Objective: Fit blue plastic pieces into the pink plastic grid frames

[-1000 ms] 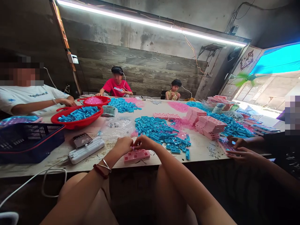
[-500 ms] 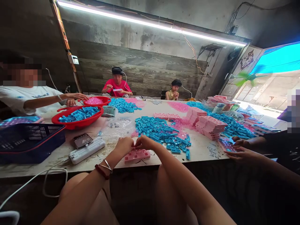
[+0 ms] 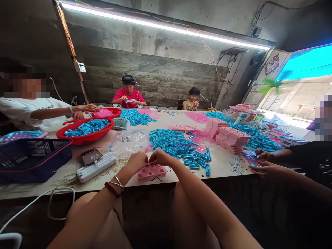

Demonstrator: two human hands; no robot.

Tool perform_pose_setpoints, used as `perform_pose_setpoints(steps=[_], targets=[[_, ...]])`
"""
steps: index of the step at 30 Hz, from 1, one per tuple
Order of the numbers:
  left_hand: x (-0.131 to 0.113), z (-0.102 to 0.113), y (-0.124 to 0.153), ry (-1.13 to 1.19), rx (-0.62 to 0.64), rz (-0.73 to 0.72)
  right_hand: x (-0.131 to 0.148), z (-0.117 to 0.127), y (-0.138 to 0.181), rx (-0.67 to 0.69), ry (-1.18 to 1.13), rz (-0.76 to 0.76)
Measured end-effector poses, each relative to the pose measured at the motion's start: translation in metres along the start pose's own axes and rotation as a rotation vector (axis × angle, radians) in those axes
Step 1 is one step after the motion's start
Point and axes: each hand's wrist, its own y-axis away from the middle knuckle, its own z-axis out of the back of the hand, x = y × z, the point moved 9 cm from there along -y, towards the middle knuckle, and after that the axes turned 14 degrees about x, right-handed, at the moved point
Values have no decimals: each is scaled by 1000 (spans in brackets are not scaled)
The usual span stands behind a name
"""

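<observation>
Main change vs. approx. 1 s ago: gap under arched fingers of bare R hand (image 3: 160,158) has closed; its thumb + index now together, tips meeting those of bare L hand (image 3: 140,160), also pinched. Tiny pinkish bit showed betw. tips then; now can't tell if anything's held, tips too small + partly hidden. Pink rectangular plastic block w/ square recesses (image 3: 152,172) hasn't shifted: flat on white, stained tabletop (image 3: 220,167) near front edge, just below the tips; contact w/ them unclear. Reads, in my judgement, as fine two-handed work on a small part, block left lying as base. Heap of glossy blue oblong plastic pieces (image 3: 168,140) just beyond, beside R hand; crumpled clear plastic bag (image 3: 129,141) beyond L hand; stacked pale-pink plastic slabs (image 3: 232,138) farther off, to R. Also changed: co-worker's hand (image 3: 90,108), far L, now reaches over to small red plastic bowl (image 3: 119,112) of pink bits; was nearer large red plastic basin (image 3: 85,139) w/ blue pieces.
</observation>
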Motion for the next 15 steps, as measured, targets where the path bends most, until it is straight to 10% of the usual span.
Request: perform_pose_setpoints(steps=[15], targets=[[1,-10,-16,0,54,-91,-3,-1,-7,-2,121,-19]])
